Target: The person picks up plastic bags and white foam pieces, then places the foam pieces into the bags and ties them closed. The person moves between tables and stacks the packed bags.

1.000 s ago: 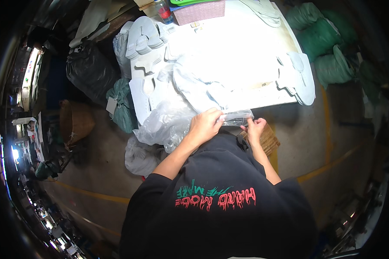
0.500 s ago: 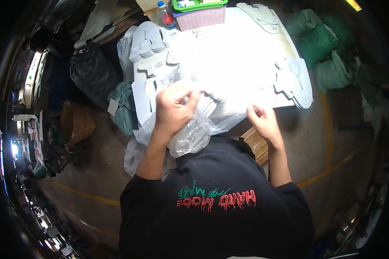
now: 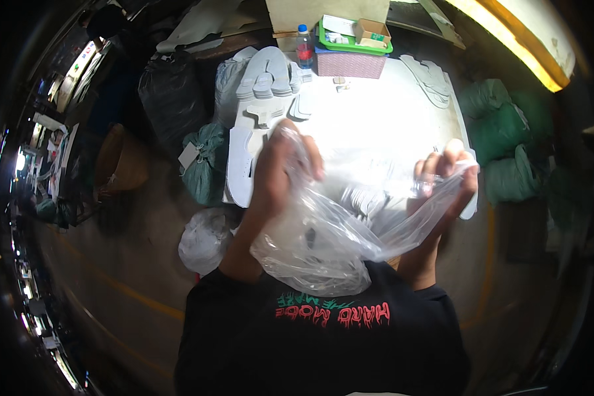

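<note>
My left hand [image 3: 285, 162] and my right hand [image 3: 450, 170] hold up a clear plastic bag [image 3: 317, 241] between them, with fingers closed on its rim at both sides. The bag sags in front of my chest, over the near edge of the white table [image 3: 396, 119]. A bunch of thin grey-white cut pieces [image 3: 364, 200] shows between the hands, partly covered by the film; I cannot tell whether they lie inside the bag or behind it. My left hand is slightly blurred and partly hidden by plastic.
Stacks of white sole-shaped pieces [image 3: 268, 71] stand at the table's far left, with more flat pieces [image 3: 429, 79] far right. A bottle [image 3: 303, 49] and a pink basket [image 3: 351, 65] under a green tray [image 3: 387, 47] stand at the back. Green sacks [image 3: 501, 125] flank the right side.
Both hands have risen and moved right, farther apart. The plastic bag has been lifted and spread open between them. The view has tilted, showing more of the table's far side.
</note>
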Tool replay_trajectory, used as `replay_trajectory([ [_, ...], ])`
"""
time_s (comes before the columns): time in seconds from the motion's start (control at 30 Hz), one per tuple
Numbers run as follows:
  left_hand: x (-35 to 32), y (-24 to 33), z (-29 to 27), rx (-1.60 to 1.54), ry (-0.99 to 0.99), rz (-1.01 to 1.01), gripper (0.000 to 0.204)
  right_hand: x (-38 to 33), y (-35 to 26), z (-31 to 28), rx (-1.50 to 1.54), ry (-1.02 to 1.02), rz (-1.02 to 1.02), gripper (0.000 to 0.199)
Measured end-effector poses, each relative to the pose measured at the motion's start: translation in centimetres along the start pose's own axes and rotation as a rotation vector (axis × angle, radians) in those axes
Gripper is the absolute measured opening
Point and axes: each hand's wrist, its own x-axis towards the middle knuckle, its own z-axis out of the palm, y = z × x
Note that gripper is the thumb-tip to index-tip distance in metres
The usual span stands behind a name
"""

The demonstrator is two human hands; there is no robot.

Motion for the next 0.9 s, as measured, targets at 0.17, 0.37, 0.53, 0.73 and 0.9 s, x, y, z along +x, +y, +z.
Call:
replay_trajectory([
  [0.17, -1.8, -0.4, 5.3, 0.716, -0.098, -0.128, 0.073, -0.2, 1.8, 2.9, -0.347, -0.109, 0.089, 0.053],
  [0.37, -0.3, 0.2, 5.7, 0.827, -0.131, -0.010, 0.031, 2.4, 2.1, 3.4, -0.236, -0.249, 0.179, 0.073],
  [0.53, -0.2, -0.8, 3.5, 0.634, 0.107, -0.118, 0.023, 1.4, 4.9, 0.1, -0.521, -0.714, 0.190, 0.096],
  [0.73, -0.4, -2.1, -2.7, 0.266, 0.471, -0.114, 0.023, -1.1, 9.1, -3.6, -0.370, -0.176, 0.456, 0.037],
  [0.9, -2.5, -5.1, -6.1, 0.158, 0.242, 0.052, 0.048, 0.5, 10.0, -3.0, -0.242, -0.169, 0.441, 0.042],
])
